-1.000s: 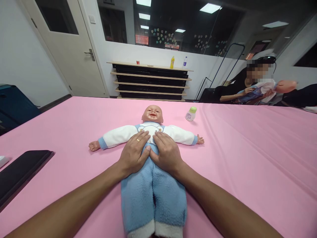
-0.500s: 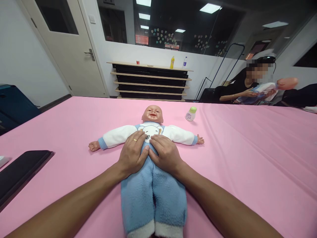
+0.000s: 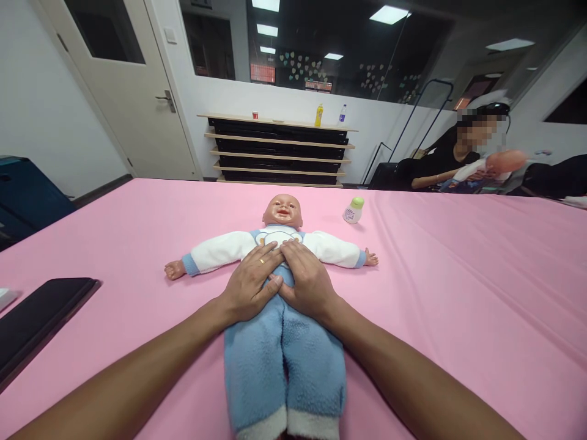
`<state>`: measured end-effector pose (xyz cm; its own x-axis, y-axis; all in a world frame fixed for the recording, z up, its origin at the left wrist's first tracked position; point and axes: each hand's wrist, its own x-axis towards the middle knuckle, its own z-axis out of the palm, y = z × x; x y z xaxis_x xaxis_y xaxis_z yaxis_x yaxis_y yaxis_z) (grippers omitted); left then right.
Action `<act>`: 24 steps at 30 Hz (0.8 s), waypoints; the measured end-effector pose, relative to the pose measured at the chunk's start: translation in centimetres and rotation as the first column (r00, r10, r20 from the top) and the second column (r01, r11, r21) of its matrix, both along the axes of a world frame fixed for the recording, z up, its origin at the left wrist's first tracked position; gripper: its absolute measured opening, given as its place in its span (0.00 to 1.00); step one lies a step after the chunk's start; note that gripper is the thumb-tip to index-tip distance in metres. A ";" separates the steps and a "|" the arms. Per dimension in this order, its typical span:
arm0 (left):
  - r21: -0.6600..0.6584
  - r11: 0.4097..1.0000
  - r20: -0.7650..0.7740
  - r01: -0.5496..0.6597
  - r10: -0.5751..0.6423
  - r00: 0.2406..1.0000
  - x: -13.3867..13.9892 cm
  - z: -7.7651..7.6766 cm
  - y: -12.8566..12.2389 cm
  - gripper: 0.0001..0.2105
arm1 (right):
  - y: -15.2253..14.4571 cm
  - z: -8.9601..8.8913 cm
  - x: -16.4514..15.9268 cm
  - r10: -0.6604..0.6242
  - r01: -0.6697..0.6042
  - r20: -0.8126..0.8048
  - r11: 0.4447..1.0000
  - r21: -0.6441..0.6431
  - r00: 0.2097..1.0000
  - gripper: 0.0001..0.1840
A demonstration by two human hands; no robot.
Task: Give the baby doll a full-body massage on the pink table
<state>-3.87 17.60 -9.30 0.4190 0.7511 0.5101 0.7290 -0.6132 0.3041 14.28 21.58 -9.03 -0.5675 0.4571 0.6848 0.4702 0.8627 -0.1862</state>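
A baby doll (image 3: pixel 284 354) lies on its back on the pink sheet, head away from me and arms spread wide. It wears a white top with blue cuffs and fuzzy blue trousers. My left hand (image 3: pixel 254 278), with a ring on one finger, rests flat on the left side of the doll's belly. On the right side lies my right hand (image 3: pixel 305 278), its fingers stretched toward the chest. The fingertips and thumbs of both hands meet or overlap at the middle, covering most of the bear picture on the top.
A small bottle with a green cap (image 3: pixel 354 210) stands beyond the doll's arm. A black flat case (image 3: pixel 41 324) lies at left on the pink sheet (image 3: pixel 458 293). Behind are a shelf unit (image 3: pixel 279 142) and a door. Far right, a person (image 3: pixel 440 162) holds another doll.
My hands have drawn closer together, the left fingers sliding right over the doll's belly until they meet the right hand. At far right, the other person's doll has shifted left.
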 end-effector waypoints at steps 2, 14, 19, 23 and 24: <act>-0.004 0.999 0.012 -0.035 0.035 0.999 0.1 -0.2 0.0 0.26 | 0.0 0.1 0.0 0.006 -0.006 -0.003 1.000 -0.002 1.000 0.29; 0.010 0.986 0.056 -0.166 0.165 0.985 0.0 -1.2 0.1 0.25 | -0.1 0.2 -0.1 0.076 -0.075 -0.014 0.996 0.041 0.997 0.19; 0.096 0.979 0.096 -0.178 0.169 0.981 0.0 -1.4 0.0 0.27 | 0.2 0.4 -0.1 0.094 -0.092 0.097 0.995 -0.025 0.991 0.23; 0.193 0.969 0.102 -0.154 0.136 0.985 0.1 -0.9 -0.4 0.26 | 0.1 0.8 -0.2 0.046 -0.028 0.173 0.994 -0.108 0.984 0.29; 0.214 0.966 0.101 -0.145 0.126 0.987 0.1 -0.8 -0.6 0.26 | 0.1 0.9 -0.2 0.026 -0.005 0.178 0.993 -0.121 0.984 0.30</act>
